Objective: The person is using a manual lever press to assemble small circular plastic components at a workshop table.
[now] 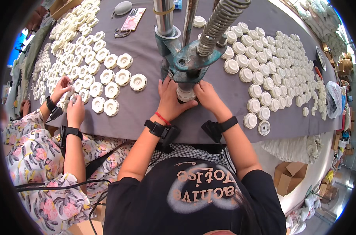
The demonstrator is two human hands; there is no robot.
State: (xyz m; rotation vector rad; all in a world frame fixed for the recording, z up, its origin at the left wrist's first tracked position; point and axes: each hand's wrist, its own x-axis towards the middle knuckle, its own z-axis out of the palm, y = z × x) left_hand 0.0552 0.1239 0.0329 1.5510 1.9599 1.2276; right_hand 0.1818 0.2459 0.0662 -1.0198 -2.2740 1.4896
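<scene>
A white round plastic part (pixel 185 95) sits beneath the head of a worn teal hand press (pixel 193 64), and the press hides its top. My left hand (pixel 171 101) wraps around the part's left side, with the thumb stretched across its near side. Against its right edge, my right hand (pixel 207 96) is closed with the fingers curled in; the press partly covers those fingertips. Left of the press lie loose white wheel-like parts with open centres (pixel 138 82). On the right are rows of white capped round parts (pixel 255 91).
A co-worker's hands (pixel 70 98) handle a small part at the left. Toward the back lie a patterned phone (pixel 133 19), a beaded bracelet (pixel 123 35) and a grey oval object (pixel 123 8). A clear plastic bag (pixel 334 100) hangs at the table's right edge, above an open cardboard box (pixel 290 176).
</scene>
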